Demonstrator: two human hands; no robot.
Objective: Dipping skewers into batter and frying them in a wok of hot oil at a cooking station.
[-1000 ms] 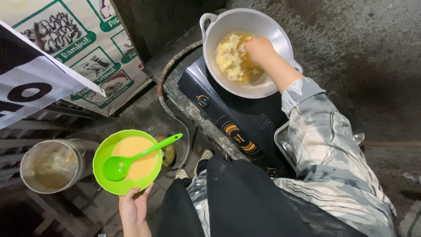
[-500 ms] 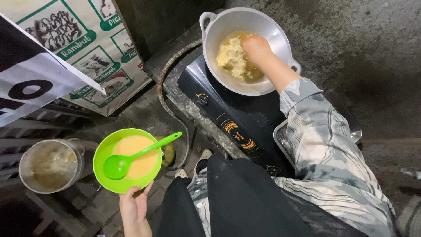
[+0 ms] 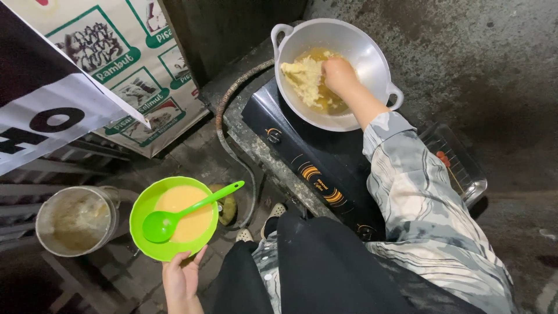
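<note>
Batter (image 3: pixel 303 78) worked into wok (image 3: pixel 372 52) with curled right hand (image 3: pixel 339 74); grip not discernible.
Gripped bowl (image 3: pixel 139 203), ladle (image 3: pixel 174 218) inside, at rim with left hand (image 3: pixel 181 279); called for a careful release over oil.

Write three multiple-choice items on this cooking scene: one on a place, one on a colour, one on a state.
1. Where is the right hand?
A. inside the metal wok
B. on the metal pot
C. on the hose

2. What colour is the bowl held by the left hand?
A. red
B. green
C. white

3. How does the ladle lie?
A. on the ground
B. hung on the wall
C. resting in the bowl of orange batter

Answers: 1 A, the fingers are down among the yellow food in the wok on the black stove. 2 B, the rim is bright green. 3 C, its scoop sits in the batter and its handle crosses the rim.
</note>
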